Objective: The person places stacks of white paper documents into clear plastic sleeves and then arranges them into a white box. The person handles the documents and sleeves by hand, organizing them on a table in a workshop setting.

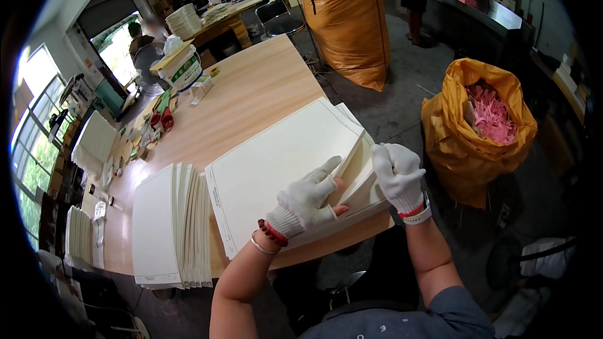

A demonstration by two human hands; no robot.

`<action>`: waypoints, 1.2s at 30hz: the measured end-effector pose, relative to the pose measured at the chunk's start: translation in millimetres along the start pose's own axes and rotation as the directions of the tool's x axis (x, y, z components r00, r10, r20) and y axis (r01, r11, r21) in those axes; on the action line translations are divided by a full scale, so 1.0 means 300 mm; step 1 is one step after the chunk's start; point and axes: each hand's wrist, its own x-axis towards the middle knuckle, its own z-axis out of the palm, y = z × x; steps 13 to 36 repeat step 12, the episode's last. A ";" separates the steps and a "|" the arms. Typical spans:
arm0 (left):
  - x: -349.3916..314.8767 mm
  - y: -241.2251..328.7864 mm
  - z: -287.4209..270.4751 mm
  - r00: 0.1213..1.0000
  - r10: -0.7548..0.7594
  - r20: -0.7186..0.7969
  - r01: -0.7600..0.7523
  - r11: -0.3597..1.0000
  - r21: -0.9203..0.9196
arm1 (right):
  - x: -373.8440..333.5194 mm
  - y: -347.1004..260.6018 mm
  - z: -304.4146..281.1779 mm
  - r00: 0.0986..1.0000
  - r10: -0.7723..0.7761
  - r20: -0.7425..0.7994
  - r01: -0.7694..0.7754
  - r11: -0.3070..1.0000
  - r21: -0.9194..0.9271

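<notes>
Cluttered workshop space surrounds a long pale wooden worktable (251, 94), with grey concrete floor to its right. On the near end of the table lies a thick stack of large cream-coloured card sheets (276, 163), its right edge fanned apart.

Left hand (309, 198), in a white knitted glove with the fingertips cut off, rests flat on the top of the stack, its thumb slipped under a few lifted sheets, fingers spread rather than clenched. Right hand (397, 174), also in a white glove, is curled around the raised right edge of the upper sheets, pinching them between thumb and fingers.

Just left of the stack, a second pile of cream card sheets (171, 226) lies shingled along the table's near edge. Small red items and other bits lie along the table's far left side.

On the floor to the right stands an open orange plastic sack filled with pink scraps (480, 125). Farther back stands a taller orange sack (348, 28), with another person near it.
</notes>
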 end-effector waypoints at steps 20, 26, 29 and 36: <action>-0.013 -0.089 0.049 0.978 0.207 0.035 -0.208 0.977 0.045 | -0.009 -0.022 0.014 0.986 0.146 0.076 -0.145 0.989 -0.015; -0.013 -0.089 0.049 0.978 0.207 0.035 -0.208 0.977 0.045 | -0.009 -0.022 0.014 0.986 0.146 0.076 -0.145 0.989 -0.015; -0.013 -0.089 0.049 0.978 0.207 0.035 -0.208 0.977 0.045 | -0.009 -0.022 0.014 0.986 0.146 0.076 -0.145 0.989 -0.015; -0.013 -0.089 0.049 0.978 0.207 0.035 -0.208 0.977 0.045 | -0.009 -0.022 0.014 0.986 0.146 0.076 -0.145 0.989 -0.015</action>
